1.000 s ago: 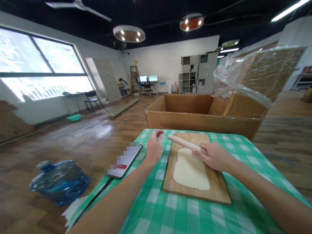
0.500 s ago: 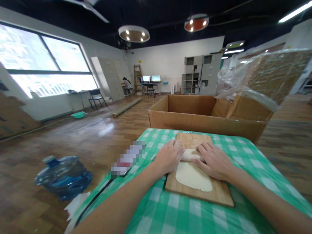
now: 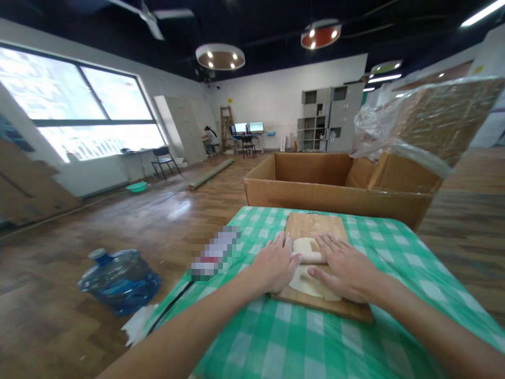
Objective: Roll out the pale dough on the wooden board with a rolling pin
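A pale rolling pin lies crosswise on a flat sheet of dough. My left hand rests over its left end, fingers stretched forward and thumb pointing inward. On the right end lies my right hand, its fingers flat and the thumb apart, above the dough. Both hands cover the pin's ends. Dough shows behind the pin as well as in front of it. Underneath is a wooden cutting board with flour traces near its far end.
A green checked tablecloth covers the table. Left of the board lies a blurred-out object with a black cable. Beyond the table stands a large cardboard box. A blue water jug is on the floor at left. Far back, a person sits.
Both hands and the rolling pin have come nearer to me over the dough. My fingers lie straighter, and more dough shows behind the pin. The view has turned slightly left.
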Demonstrator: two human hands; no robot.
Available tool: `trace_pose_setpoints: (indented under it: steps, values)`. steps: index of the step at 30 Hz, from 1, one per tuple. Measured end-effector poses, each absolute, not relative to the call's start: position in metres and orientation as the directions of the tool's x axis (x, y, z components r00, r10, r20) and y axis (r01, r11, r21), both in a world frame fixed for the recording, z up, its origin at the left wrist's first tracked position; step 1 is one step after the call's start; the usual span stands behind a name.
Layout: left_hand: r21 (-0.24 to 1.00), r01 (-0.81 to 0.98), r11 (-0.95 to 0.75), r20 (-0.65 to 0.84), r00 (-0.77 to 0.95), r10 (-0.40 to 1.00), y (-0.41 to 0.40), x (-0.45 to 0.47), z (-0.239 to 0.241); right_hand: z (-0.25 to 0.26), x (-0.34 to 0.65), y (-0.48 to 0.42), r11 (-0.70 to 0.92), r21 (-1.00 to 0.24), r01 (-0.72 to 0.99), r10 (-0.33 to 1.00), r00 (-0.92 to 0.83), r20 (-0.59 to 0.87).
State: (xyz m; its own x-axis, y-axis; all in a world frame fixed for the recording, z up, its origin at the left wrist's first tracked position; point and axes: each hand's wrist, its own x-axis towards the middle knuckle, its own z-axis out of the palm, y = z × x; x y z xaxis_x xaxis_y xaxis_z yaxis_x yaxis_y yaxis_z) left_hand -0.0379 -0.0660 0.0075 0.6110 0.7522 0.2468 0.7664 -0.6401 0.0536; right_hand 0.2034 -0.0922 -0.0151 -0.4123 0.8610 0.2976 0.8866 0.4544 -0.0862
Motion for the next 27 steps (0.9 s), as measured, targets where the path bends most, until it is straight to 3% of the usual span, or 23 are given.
trace_pose_setpoints:
  steps: [8,17,24,27]
  values:
    - [0.150,0.830,-0.537,0.263,0.490,0.831,-0.061,-0.031,0.000,-0.019,0.201,-0.085,0.430,-0.107,0.896,0.875,-0.385,0.294]
    - [0.153,0.735,-0.661,0.226,0.625,0.747,0.013,-0.020,0.000,-0.005,0.202,-0.028,0.400,0.000,0.917,0.892,-0.389,0.230]
    - [-0.047,0.731,-0.681,0.255,0.668,0.699,-0.008,-0.032,-0.007,-0.005,0.197,-0.046,0.356,-0.049,0.933,0.907,-0.333,0.259]
    - [-0.063,0.729,-0.682,0.294,0.667,0.685,-0.030,-0.038,-0.006,-0.006,0.193,-0.070,0.347,-0.079,0.935,0.919,-0.321,0.230]
